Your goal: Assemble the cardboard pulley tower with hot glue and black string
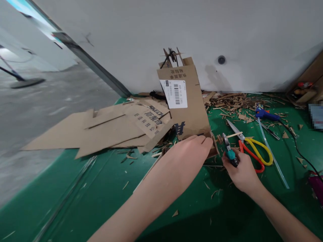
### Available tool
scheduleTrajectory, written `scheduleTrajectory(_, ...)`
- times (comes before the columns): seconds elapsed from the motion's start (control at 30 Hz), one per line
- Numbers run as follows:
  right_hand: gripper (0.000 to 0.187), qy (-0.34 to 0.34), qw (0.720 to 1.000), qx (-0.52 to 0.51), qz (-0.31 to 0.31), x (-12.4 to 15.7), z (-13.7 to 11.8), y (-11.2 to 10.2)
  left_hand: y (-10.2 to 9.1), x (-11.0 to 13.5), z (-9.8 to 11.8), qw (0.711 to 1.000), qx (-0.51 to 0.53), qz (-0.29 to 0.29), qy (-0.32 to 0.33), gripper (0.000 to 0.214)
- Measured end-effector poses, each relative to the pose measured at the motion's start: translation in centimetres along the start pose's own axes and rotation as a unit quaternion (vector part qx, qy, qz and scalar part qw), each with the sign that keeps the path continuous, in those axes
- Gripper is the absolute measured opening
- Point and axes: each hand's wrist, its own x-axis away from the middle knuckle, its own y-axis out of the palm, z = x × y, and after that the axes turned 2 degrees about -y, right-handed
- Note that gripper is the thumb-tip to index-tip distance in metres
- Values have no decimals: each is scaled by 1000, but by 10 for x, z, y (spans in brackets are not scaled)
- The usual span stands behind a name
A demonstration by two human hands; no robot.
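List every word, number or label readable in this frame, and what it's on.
"SKECH": dark print on the flat cardboard sheet, cut off at the edge.
Chinese characters beside it: too blurred to read.
Barcode and print on the white label of the upright cardboard panel: too small to read.
Upside-down characters along that panel's top: illegible.
The teal-handled cutter in the right hand: no text seen.

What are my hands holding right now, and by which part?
Right hand grips the teal-handled cutter by its handle, metal tip pointing away. Left hand holds nothing; it lies flat against the cardboard panel at its lower edge.
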Motion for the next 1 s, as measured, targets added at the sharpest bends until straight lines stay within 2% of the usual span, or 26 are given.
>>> scheduleTrajectory(0.2, 16, 7, 1000, 8, 0, 0, 2, -2, -2, 0, 4, 999, -33, 4, 7, 31)
scheduleTrajectory(0.37, 17, 1, 1000, 11, 2, 1, 1, -2, -3, 0, 5, 1000, -21, 16, 7, 32)
scheduleTrajectory(0.87, 21, -2, 1000, 13, 7, -6, 4, -2, -13, -6, 10, 999, -35, -10, -5, 30)
scheduleTrajectory(1.0, 21, -2, 1000, 2, 30, -7, 7, 2, -12, -3, 10, 1000, -15, -7, 2, 31)
